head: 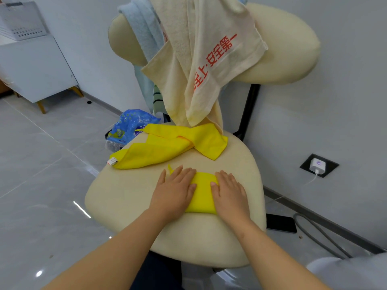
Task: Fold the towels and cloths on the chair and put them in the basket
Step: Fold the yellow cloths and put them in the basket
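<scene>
A small folded yellow cloth (202,193) lies on the cream chair seat (129,197). My left hand (174,189) presses flat on its left side, and my right hand (229,191) presses flat on its right side, fingers straight. Behind them a second, unfolded yellow cloth (167,147) is spread over the seat's back part. A cream towel with red lettering (201,59) hangs over the chair back, with a light blue towel (144,32) under it to the left. No basket is in view.
A blue plastic bag (127,128) sits on the floor left of the chair. A white cabinet (33,65) stands at the far left. On the right, a wall socket with a charger (318,165), a dark phone (281,223) and a grey cable (320,237) lie near the wall.
</scene>
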A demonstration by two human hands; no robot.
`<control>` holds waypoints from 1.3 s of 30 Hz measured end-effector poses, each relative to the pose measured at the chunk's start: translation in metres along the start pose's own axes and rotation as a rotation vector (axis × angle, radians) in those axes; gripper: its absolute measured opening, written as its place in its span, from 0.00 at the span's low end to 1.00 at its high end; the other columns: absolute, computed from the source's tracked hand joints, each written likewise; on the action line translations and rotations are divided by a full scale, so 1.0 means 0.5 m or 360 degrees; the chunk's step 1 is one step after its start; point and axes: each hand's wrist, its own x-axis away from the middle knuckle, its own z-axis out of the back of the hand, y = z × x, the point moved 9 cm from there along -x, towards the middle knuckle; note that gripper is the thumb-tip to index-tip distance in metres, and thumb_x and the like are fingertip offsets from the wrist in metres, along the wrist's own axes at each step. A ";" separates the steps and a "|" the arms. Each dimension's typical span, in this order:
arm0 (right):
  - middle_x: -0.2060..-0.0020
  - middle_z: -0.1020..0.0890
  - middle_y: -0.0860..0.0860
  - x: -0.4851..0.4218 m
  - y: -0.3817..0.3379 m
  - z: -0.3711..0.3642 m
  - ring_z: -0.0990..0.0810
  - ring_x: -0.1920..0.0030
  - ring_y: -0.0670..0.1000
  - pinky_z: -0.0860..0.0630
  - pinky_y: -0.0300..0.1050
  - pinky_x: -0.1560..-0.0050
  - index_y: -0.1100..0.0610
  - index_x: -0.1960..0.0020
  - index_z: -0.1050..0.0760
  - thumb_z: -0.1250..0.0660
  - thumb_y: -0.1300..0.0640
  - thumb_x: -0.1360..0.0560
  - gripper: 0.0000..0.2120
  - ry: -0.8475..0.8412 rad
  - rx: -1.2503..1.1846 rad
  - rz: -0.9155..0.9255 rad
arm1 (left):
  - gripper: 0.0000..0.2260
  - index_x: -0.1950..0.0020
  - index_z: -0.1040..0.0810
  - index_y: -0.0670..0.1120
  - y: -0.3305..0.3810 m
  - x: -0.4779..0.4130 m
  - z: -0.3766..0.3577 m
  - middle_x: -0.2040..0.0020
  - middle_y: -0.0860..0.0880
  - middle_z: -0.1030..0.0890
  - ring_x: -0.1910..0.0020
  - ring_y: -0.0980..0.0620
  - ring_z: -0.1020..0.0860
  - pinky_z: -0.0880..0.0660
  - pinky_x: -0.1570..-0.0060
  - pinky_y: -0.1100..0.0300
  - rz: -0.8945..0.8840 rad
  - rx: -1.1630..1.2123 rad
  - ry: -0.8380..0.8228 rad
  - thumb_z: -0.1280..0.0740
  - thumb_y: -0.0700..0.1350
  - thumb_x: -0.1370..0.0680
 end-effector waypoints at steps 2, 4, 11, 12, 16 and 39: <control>0.23 0.47 0.49 0.000 0.009 -0.003 0.52 0.24 0.49 0.55 0.46 0.26 0.53 0.24 0.48 0.54 0.46 0.18 0.25 0.0008 0.0040 -0.0083 | 0.30 0.23 0.51 0.58 -0.008 0.000 -0.001 0.23 0.56 0.48 0.23 0.55 0.53 0.55 0.27 0.50 0.0064 0.0007 -0.0029 0.65 0.61 0.25; 0.23 0.47 0.50 0.001 0.009 -0.003 0.52 0.23 0.50 0.55 0.47 0.26 0.53 0.24 0.48 0.53 0.45 0.18 0.25 0.0044 0.0088 -0.0117 | 0.24 0.24 0.50 0.58 -0.012 0.000 0.002 0.23 0.55 0.45 0.24 0.54 0.49 0.52 0.27 0.49 0.0124 -0.0025 -0.0036 0.59 0.60 0.20; 0.28 0.35 0.50 0.036 -0.011 -0.003 0.43 0.26 0.52 0.51 0.49 0.27 0.50 0.26 0.42 0.52 0.44 0.20 0.25 0.0075 0.0003 0.0040 | 0.25 0.25 0.46 0.61 -0.020 0.038 0.022 0.29 0.53 0.36 0.30 0.49 0.39 0.40 0.35 0.50 0.0223 -0.0120 -0.0063 0.48 0.63 0.22; 0.31 0.32 0.52 0.047 -0.016 -0.001 0.39 0.28 0.54 0.47 0.49 0.28 0.51 0.27 0.39 0.53 0.43 0.23 0.27 0.0080 -0.0064 0.0063 | 0.26 0.26 0.44 0.60 -0.021 0.049 0.024 0.30 0.52 0.35 0.31 0.48 0.38 0.40 0.36 0.51 0.0255 -0.0119 -0.0072 0.46 0.64 0.22; 0.39 0.26 0.53 0.098 -0.039 0.001 0.30 0.37 0.55 0.38 0.45 0.37 0.52 0.31 0.32 0.49 0.43 0.30 0.30 -0.0038 -0.0257 0.0212 | 0.28 0.29 0.38 0.55 -0.034 0.108 0.016 0.33 0.47 0.31 0.33 0.45 0.35 0.37 0.36 0.50 0.0468 0.0039 -0.0278 0.40 0.65 0.25; 0.44 0.21 0.59 0.186 -0.091 0.066 0.22 0.49 0.54 0.24 0.54 0.42 0.58 0.48 0.23 0.31 0.66 0.28 0.10 -0.0093 -0.2352 -0.0386 | 0.09 0.47 0.24 0.51 -0.094 0.286 0.117 0.47 0.42 0.22 0.51 0.40 0.23 0.25 0.58 0.49 0.0840 0.2601 0.0079 0.33 0.41 0.25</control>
